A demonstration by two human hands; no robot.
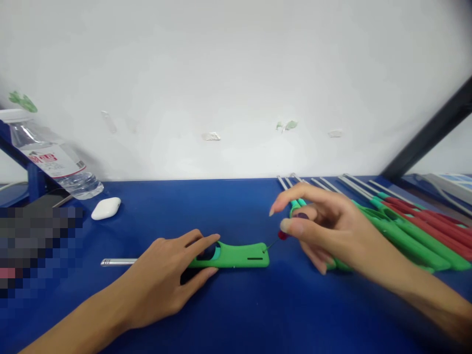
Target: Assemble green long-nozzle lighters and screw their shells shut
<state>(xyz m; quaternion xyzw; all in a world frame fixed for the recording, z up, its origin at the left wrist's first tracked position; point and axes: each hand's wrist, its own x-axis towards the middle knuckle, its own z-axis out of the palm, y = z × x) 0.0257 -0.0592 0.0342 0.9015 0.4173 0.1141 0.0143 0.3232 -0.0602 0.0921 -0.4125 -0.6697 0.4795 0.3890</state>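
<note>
A green long-necked lighter (pixel 236 256) lies flat on the blue table (pixel 236 314), its metal tube (pixel 118 262) pointing left. My left hand (pixel 167 280) rests on the middle of it, fingers spread over the trigger opening. My right hand (pixel 324 228) hovers just right of the lighter's rear end, thumb and fingers pinched on a small red-headed pin (pixel 282 236) whose thin tip points at the end of the green handle.
A row of green and red lighters (pixel 413 226) lies at the right. A water bottle (pixel 55 164) and a white earbud case (pixel 106 208) sit at the back left. A dark post (pixel 427 135) slants up at the right. White wall behind.
</note>
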